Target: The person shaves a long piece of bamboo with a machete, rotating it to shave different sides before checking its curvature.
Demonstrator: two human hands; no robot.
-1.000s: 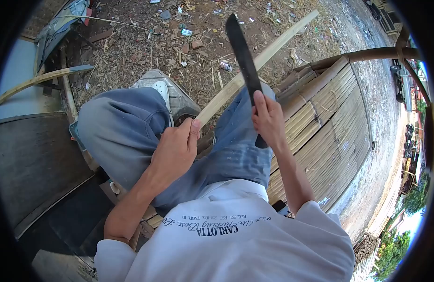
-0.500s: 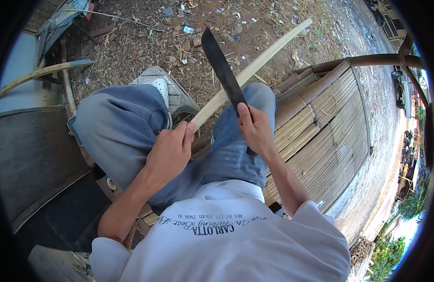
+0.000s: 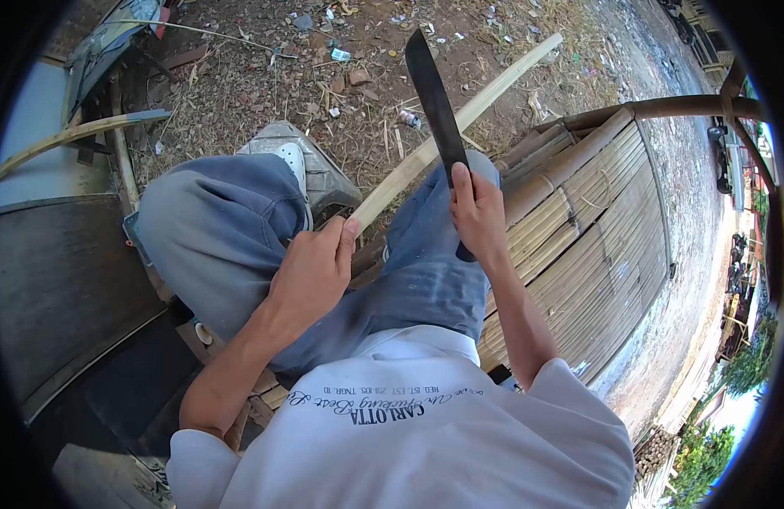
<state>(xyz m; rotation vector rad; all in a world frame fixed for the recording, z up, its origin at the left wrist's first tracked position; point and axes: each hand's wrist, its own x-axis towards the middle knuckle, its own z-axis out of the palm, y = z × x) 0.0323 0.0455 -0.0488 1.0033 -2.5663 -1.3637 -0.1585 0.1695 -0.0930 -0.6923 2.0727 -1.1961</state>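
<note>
A long pale strip of wood or bamboo slants from my lap up to the right, out over the ground. Its near end is gripped by my left hand, above my thighs. My right hand is closed round the handle of a machete with a dark blade. The blade points upward and crosses over the strip; whether the two touch, I cannot tell. Below my right hand the handle's butt shows against my jeans.
To the right lies a slatted bamboo platform with a round pole along its edge. A grey block stands beyond my white shoe. Litter and wood chips cover the ground. Dark panels stand at the left.
My right hand and the machete have moved right and slightly up along the strip. The strip and my left hand have shifted only a little.
</note>
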